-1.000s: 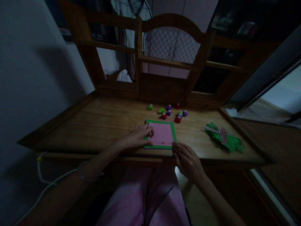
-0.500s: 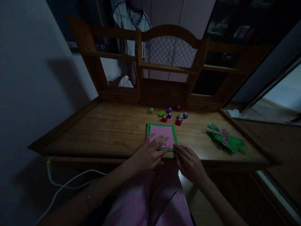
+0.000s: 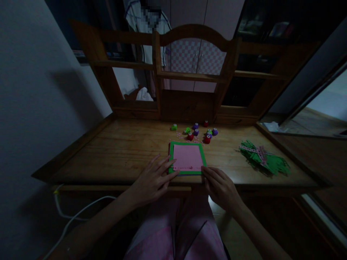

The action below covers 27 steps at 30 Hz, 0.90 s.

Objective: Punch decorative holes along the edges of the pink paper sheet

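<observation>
A pink sheet of paper [image 3: 188,155] lies on a larger green sheet [image 3: 187,143], near the desk's front edge. Along its lower edge runs a row of small punched-looking marks with a darker spot. My left hand [image 3: 151,178] rests at the left side of the sheets, fingers spread, fingertips touching the green and pink paper. At the lower right corner my right hand [image 3: 221,183] has its fingers pressed together on the pink paper's edge. A red layer peeks out under the green one at the left.
Several small craft punches, including a red one [image 3: 207,139], a purple one [image 3: 215,131] and a green one [image 3: 174,127], stand behind the paper among pink paper bits [image 3: 195,140]. Green cut paper strips [image 3: 273,163] with pink strips [image 3: 261,155] lie at right. A wooden shelf [image 3: 187,104] backs the desk.
My left hand has slid left off the middle of the pink sheet to its left side, uncovering the row of marks. My right hand stays at the lower right corner.
</observation>
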Tool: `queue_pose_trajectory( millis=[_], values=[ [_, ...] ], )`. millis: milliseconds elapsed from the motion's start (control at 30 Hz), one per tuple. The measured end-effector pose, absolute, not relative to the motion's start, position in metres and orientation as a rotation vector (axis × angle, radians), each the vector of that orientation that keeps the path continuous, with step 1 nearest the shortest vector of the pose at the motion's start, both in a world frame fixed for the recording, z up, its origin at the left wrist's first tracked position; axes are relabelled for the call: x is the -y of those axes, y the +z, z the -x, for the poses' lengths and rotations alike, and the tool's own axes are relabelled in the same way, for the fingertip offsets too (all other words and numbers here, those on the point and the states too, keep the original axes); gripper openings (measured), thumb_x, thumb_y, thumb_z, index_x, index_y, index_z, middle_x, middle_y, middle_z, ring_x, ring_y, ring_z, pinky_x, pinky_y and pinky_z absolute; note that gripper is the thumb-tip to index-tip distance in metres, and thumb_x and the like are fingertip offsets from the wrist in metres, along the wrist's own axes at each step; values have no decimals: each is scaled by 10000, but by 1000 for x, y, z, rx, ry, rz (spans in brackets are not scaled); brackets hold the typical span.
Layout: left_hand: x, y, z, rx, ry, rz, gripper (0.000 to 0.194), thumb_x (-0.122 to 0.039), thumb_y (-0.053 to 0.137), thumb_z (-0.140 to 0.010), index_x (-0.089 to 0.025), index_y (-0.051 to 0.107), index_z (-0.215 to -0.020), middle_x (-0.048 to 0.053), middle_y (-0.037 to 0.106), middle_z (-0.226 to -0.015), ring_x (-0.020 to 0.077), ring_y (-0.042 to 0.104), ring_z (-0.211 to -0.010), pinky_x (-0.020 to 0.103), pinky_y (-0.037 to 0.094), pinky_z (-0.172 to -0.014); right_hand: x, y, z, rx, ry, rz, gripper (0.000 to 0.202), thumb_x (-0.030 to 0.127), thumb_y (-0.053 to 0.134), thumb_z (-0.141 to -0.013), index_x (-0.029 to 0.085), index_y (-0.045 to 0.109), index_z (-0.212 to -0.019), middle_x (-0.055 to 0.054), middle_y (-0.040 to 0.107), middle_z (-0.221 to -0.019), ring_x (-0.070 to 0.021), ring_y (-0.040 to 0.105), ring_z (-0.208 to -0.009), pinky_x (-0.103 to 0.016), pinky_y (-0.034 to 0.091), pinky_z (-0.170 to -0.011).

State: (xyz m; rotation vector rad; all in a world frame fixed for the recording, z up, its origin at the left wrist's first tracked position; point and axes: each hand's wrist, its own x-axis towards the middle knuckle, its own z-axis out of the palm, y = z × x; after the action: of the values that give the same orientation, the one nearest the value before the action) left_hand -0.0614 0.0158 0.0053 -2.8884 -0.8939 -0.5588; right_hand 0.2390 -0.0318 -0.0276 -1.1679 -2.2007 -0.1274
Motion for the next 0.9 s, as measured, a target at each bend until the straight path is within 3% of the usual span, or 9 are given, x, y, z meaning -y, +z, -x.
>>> queue_pose_trajectory(
  millis=[433,667,900],
  values=[
    [-10,3,80,891,-632,2807,533,-165,506,-829,-285,474,-1347,58,395,-1443,298,259,-1381,579,202,-1130,32,-31,-241,2213,-137,1151,557,80,533,-846,200,441,-1382,-94,571,-1299,-269,555,-1125,-483,509,-941],
    [-1,6,75,856,-973,2772,352,-160,523,-813,-215,607,-1151,84,557,-1284,262,441,-1266,524,309,-1107,33,-30,-240,2199,-141,1152,497,85,517,-857,201,486,-1339,-99,578,-1288,-266,568,-1100,-478,519,-921],
    [2,3,30,850,-693,2892,530,-301,446,-910,-155,374,-1415,102,404,-1461,250,335,-1365,479,276,-1136,29,-23,-237,2169,-158,1226,404,107,540,-846,192,561,-1240,-102,615,-1203,-261,555,-1094,-470,500,-935]
  ],
)
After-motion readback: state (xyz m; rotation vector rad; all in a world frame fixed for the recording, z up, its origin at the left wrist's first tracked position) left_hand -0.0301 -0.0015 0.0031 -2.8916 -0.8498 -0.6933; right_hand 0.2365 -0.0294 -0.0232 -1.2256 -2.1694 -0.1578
